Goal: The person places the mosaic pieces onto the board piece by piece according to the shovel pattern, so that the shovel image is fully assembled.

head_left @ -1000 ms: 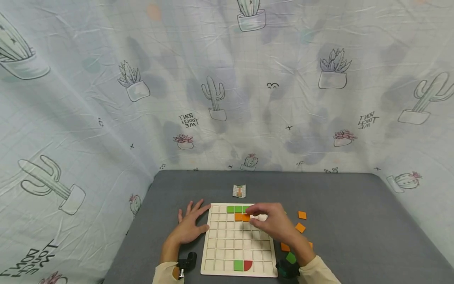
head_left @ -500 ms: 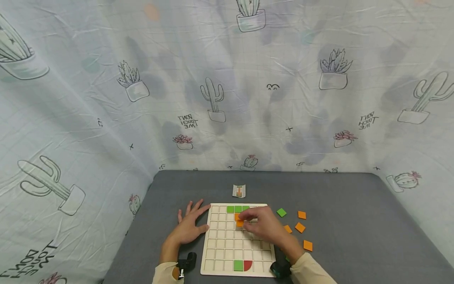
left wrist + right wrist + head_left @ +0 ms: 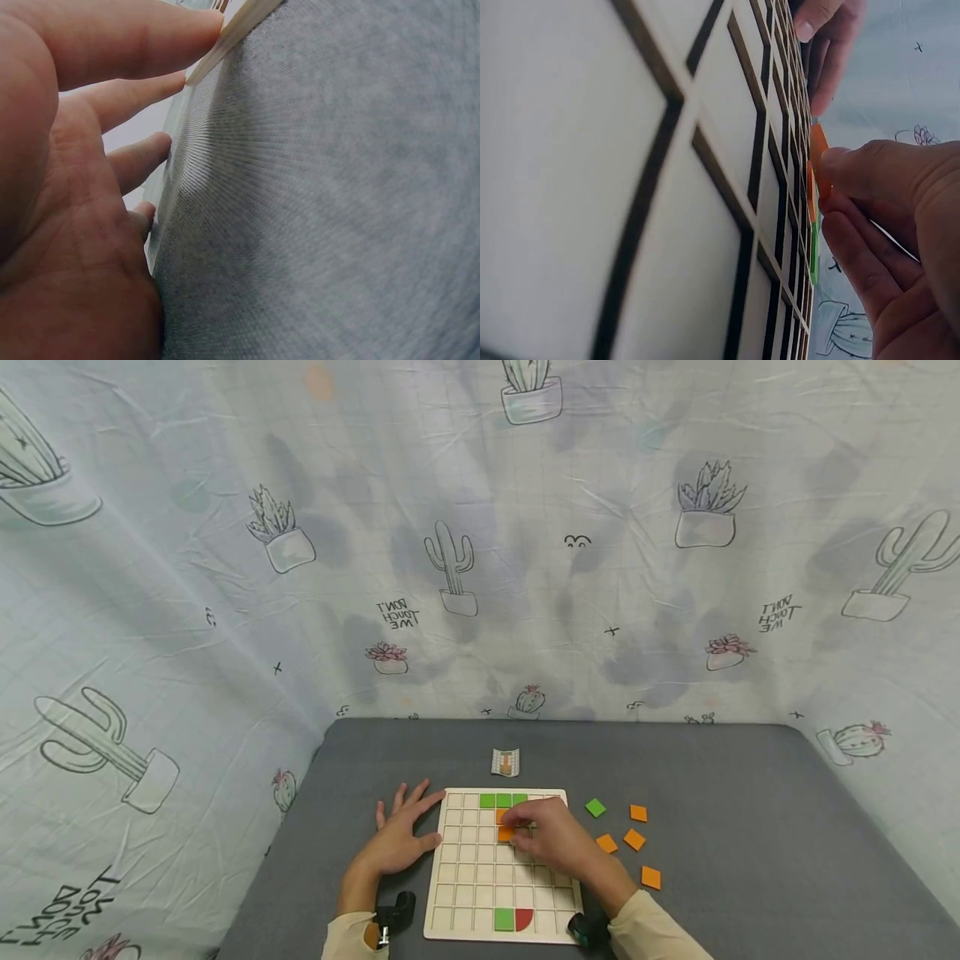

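A pale gridded wooden board [image 3: 465, 893] lies in front of me. My right hand [image 3: 551, 837] pinches an orange square tile [image 3: 506, 834] between thumb and fingers, over the third row of cells. In the right wrist view that same orange tile [image 3: 820, 159] is tilted at the board's surface. Just behind it sits another orange tile [image 3: 501, 816], partly covered by my fingers, and a row of green tiles [image 3: 496, 800] lines the far edge. My left hand [image 3: 405, 839] lies with fingers spread, thumb and forefinger touching the board's left edge.
To the right of the board lie several loose orange tiles [image 3: 634, 840] and a green tile [image 3: 595, 808]. A small pattern card [image 3: 506, 762] is beyond the board. Near the front edge, a green square [image 3: 504, 919] and a red quarter-round piece [image 3: 523, 919] occupy cells.
My right hand has moved left and slightly nearer, taking the orange tile from beside the seated orange one to just below it. The left hand has stayed put.
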